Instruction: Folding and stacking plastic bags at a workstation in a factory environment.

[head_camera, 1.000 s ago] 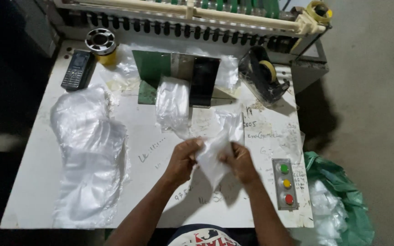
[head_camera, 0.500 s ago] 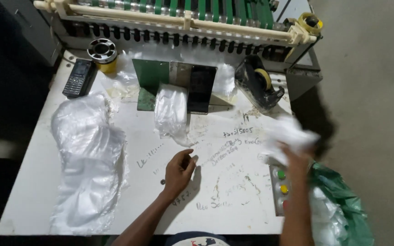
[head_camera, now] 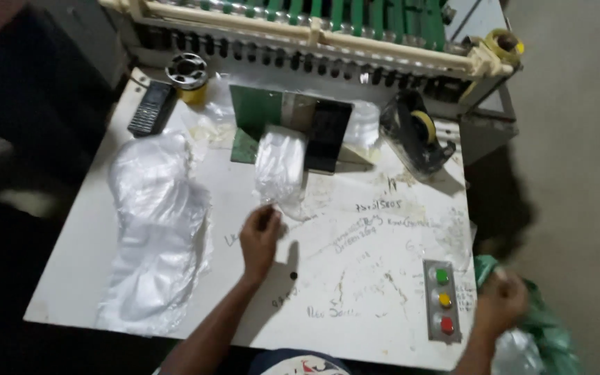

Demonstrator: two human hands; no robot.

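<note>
White table [head_camera: 355, 278], with bare room in the middle and at 5 o'clock.
Clear bag stack [head_camera: 280, 167] runs 12 to 6 o'clock. Left hand [head_camera: 260, 237] pinches its near end. Right hand [head_camera: 500, 303], clenched, hangs past the right edge over a green bag [head_camera: 550, 326].

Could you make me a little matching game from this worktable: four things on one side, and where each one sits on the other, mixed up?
Things:
1. black handset
2. tape dispenser
3. button panel
4. big heap of clear plastic bags

Places:
A. near right corner of the table
B. far left corner, beside a yellow-based reel
C. left side of the table
D. far right, under the machine's rail

Pairs: 1-B, 2-D, 3-A, 4-C
</note>
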